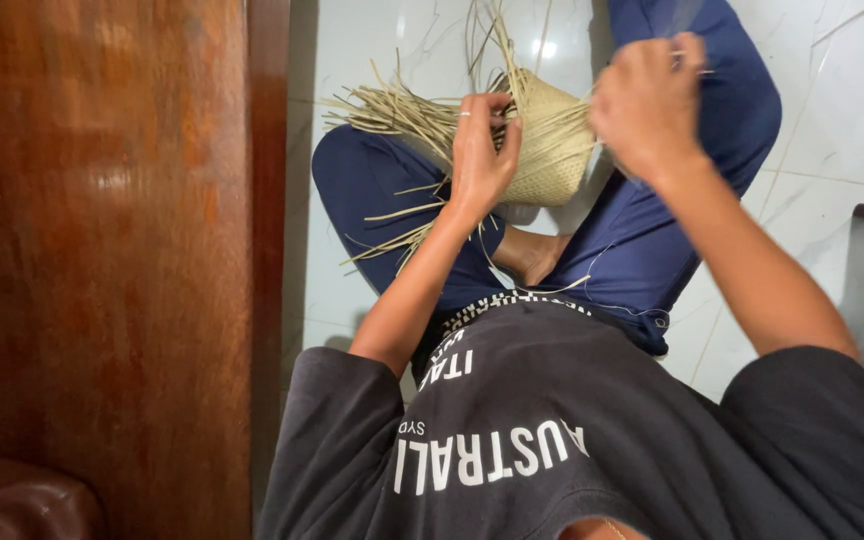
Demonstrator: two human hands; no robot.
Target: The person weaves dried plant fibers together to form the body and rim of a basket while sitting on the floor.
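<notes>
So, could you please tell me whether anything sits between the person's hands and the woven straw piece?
Nothing visible does. The left hand grips the woven straw piece at its edge, and the right hand pinches its loose strands directly.

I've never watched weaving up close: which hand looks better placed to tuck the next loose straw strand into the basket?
Probably the left hand. It rests against the woven straw basket, right beside the fan of loose strands. The right hand is closed at the basket's other side, seemingly pinching a thin strand taut, so it looks occupied.
</notes>
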